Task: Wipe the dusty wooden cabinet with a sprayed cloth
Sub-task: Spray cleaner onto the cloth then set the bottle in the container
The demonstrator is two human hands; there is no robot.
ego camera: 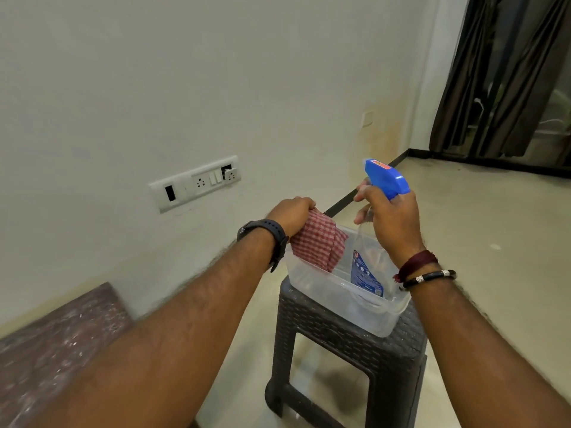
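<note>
My left hand (292,216) is clenched around one end of a red-and-white checked cloth (318,240); the rest of the cloth hangs down from my fist, its lower corner dipping inside a clear plastic tub (315,281). My right hand (387,220) grasps the neck of a spray bottle (369,264) — fingers wrapped just under the blue trigger head (386,179), nozzle pointing left, toward the wall and somewhat above the cloth. Bottle body is transparent with a blue printed label; it is upright and its base sits low within the tub, though whether it touches the tub floor I cannot tell. The tub rests on top of a dark woven-pattern plastic stool (349,359), which stands on a pale tiled floor (494,227). A black smartwatch (265,237) is on my left wrist; a maroon thread (415,262) and a black bangle (428,278) with silver beads are on my right wrist. The dusty wooden surface (58,341) — dark, speckled with pale dust, presumably the cabinet top — lies at lower left against the wall, well apart from both hands and the stool. On the wall (185,88) above it is a white switch and socket panel (194,183). Dark curtains (506,75) hang at upper right.
</note>
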